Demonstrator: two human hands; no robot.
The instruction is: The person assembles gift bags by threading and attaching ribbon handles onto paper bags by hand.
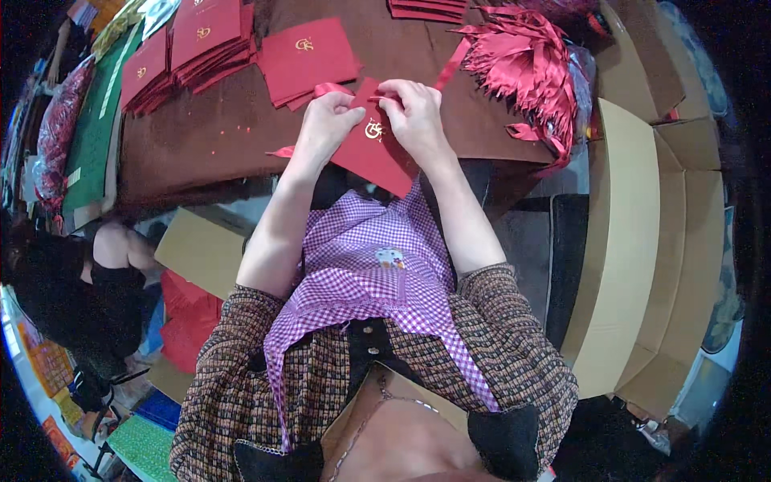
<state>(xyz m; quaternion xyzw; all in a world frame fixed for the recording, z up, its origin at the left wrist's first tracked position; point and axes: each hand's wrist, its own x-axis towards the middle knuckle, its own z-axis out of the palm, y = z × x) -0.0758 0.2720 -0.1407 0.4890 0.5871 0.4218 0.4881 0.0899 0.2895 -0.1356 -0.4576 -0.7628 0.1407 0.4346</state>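
A flat red piece [376,161] with a gold emblem hangs tilted over the table's near edge; whether it is a card or a pouch I cannot tell. At its top, my left hand [328,124] is closed, thumb and fingers pinching a red satin ribbon [331,88] that loops up beside the knuckles. My right hand [414,116] pinches near the piece's top edge, with ribbon rising behind it toward the upper right. The fingers partly hide the ribbon's path. A ribbon end [281,151] sticks out left of my left wrist.
Matching red pieces [309,52] lie stacked beyond my hands, with taller stacks [205,44] at the far left. A bundle of red ribbons [522,72] lies at the right of the brown-covered table [193,161]. An open cardboard box [618,265] stands right; another person [96,273] is at left.
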